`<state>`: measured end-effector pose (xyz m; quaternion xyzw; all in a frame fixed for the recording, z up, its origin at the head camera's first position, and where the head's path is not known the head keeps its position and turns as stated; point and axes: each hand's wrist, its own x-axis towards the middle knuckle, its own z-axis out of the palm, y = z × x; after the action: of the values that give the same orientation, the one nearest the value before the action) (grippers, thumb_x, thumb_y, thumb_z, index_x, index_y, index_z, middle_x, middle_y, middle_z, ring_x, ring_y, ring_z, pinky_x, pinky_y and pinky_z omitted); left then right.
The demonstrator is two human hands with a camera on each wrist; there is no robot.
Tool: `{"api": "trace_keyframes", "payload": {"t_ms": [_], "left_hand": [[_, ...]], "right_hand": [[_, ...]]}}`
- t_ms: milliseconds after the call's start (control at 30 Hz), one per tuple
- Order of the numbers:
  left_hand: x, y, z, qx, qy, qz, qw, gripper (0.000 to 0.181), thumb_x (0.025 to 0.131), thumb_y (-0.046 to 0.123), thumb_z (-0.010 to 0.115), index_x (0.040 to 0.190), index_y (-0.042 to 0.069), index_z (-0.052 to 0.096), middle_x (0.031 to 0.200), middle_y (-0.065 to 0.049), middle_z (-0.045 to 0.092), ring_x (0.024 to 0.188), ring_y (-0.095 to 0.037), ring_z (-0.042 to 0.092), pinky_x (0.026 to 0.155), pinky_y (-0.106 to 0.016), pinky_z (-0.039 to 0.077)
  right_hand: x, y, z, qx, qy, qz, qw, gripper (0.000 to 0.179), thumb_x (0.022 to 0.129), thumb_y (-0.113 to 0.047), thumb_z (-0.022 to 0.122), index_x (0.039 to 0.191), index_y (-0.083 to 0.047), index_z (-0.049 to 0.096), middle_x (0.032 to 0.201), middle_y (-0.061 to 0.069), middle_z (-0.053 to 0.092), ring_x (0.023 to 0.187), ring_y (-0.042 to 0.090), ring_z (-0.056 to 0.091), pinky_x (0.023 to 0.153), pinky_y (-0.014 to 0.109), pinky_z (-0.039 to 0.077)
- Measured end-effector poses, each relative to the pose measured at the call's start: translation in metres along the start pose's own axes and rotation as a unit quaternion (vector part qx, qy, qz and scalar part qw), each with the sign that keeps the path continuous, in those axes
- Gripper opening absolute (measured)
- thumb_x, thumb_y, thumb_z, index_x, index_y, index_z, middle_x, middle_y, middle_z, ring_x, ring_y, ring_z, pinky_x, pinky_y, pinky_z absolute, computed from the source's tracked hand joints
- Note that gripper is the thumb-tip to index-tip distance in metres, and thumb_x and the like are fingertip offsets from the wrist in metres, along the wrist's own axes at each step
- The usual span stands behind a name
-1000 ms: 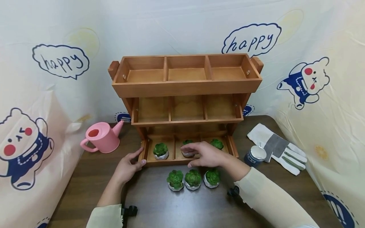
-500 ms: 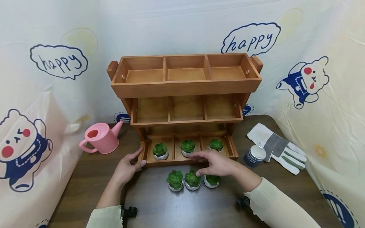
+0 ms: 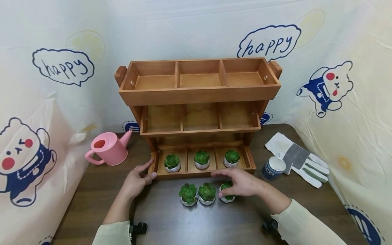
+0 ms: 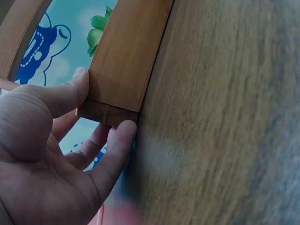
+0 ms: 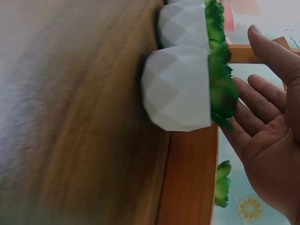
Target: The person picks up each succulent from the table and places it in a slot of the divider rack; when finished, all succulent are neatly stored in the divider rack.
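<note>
Head view: "happy" reads twice on the cloth, at upper left and upper right; the label on the jar is too small to read. At centre, the shelf runs lengthwise left to right, its lower-left corner held between thumb and fingers of the left hand. Lower right of centre, the right hand, loosely spread, is over an upright plant, leaves up.

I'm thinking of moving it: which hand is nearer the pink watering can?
Left. The left hand holds the wooden shelf, in front and to the right of the watering can; the right hand is farther right, at the rightmost front plant.
</note>
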<state>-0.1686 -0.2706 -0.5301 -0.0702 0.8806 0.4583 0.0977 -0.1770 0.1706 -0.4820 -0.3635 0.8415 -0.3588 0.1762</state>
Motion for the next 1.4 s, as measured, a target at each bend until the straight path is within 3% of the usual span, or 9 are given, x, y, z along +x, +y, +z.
{"api": "trace_keyframes", "payload": {"t_ms": [267, 500, 733, 1167, 1400], "left_hand": [[0.000, 0.000, 0.001, -0.008, -0.001, 0.001, 1.0000, 0.071, 0.094, 0.041, 0.078, 0.157, 0.032, 0.047, 0.138, -0.018, 0.052, 0.096, -0.027, 0.058, 0.079, -0.037, 0.048], [0.000, 0.002, 0.002, -0.005, -0.003, -0.005, 1.0000, 0.071, 0.094, 0.041, 0.078, 0.157, 0.033, 0.047, 0.139, -0.018, 0.051, 0.095, -0.027, 0.060, 0.079, -0.037, 0.049], [0.001, 0.003, 0.001, -0.001, -0.005, -0.006, 1.0000, 0.071, 0.094, 0.042, 0.077, 0.157, 0.034, 0.046, 0.142, -0.018, 0.051, 0.099, -0.029, 0.056, 0.080, -0.037, 0.048], [0.000, 0.002, 0.002, -0.025, -0.007, -0.007, 0.9996, 0.069, 0.095, 0.037, 0.077, 0.157, 0.032, 0.047, 0.139, -0.020, 0.049, 0.090, -0.023, 0.067, 0.079, -0.035, 0.054], [-0.001, 0.002, 0.001, -0.013, -0.008, -0.011, 0.9998, 0.070, 0.094, 0.040, 0.077, 0.157, 0.033, 0.046, 0.137, -0.019, 0.050, 0.094, -0.025, 0.064, 0.079, -0.035, 0.052]], "right_hand": [[-0.012, 0.009, 0.007, -0.008, -0.021, 0.017, 0.9996, 0.078, 0.081, -0.039, 0.090, 0.149, -0.021, 0.055, 0.145, -0.002, 0.061, 0.133, 0.017, 0.055, 0.111, 0.043, 0.043], [-0.022, 0.017, 0.010, -0.029, -0.027, 0.019, 0.9990, 0.085, 0.079, -0.038, 0.092, 0.151, -0.016, 0.052, 0.146, 0.000, 0.058, 0.134, 0.022, 0.053, 0.110, 0.048, 0.042], [-0.030, 0.021, 0.011, -0.043, -0.023, 0.026, 0.9985, 0.087, 0.077, -0.026, 0.093, 0.152, -0.013, 0.051, 0.148, 0.004, 0.056, 0.136, 0.027, 0.051, 0.111, 0.051, 0.040], [-0.038, 0.030, 0.014, -0.062, -0.010, 0.033, 0.9975, 0.071, 0.084, -0.018, 0.087, 0.148, -0.013, 0.055, 0.142, 0.002, 0.061, 0.128, 0.020, 0.057, 0.107, 0.048, 0.046], [-0.040, 0.032, 0.015, -0.061, -0.001, 0.028, 0.9978, 0.066, 0.085, -0.020, 0.087, 0.144, -0.015, 0.058, 0.137, -0.001, 0.063, 0.122, 0.015, 0.059, 0.105, 0.045, 0.047]]}}
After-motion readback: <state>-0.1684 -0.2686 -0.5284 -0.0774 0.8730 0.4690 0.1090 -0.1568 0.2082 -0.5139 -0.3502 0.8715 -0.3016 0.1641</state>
